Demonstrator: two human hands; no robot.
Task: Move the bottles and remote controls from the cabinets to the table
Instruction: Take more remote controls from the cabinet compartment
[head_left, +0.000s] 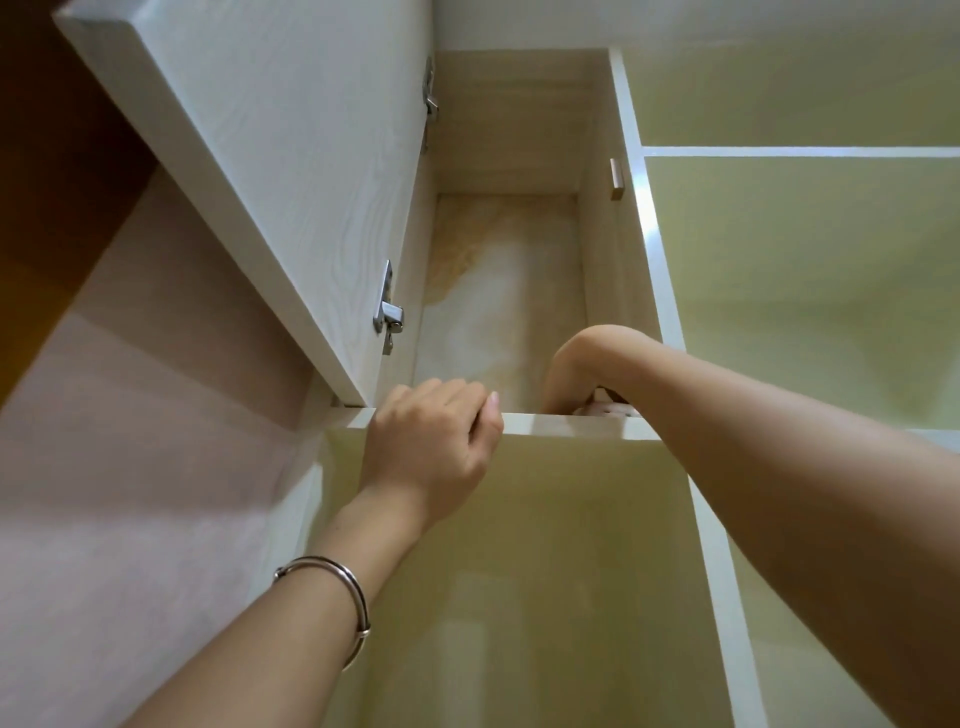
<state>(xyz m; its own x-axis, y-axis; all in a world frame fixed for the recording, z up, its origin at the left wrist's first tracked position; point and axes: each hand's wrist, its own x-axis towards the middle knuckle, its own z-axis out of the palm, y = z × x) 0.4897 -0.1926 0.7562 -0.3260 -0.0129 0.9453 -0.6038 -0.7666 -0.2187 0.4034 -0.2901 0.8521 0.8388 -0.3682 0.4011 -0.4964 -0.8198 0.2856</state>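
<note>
I look steeply up into a high open cabinet compartment (501, 280) with pale wood walls. My left hand (431, 447) curls its fingers over the compartment's white front shelf edge (545, 425), wearing a silver bangle at the wrist. My right hand (571, 374) reaches over that edge into the compartment, wrist bent downward. Its fingers are mostly hidden behind the edge. A small pale sliver (602, 396) shows beside the fingertips; I cannot tell what it is. No bottle or remote control is plainly visible.
The cabinet door (249, 156) stands swung open on the left, with two metal hinges (387, 312). Pale green panels framed in white (800, 291) lie to the right and below. A small metal handle (616, 179) sits on the right divider.
</note>
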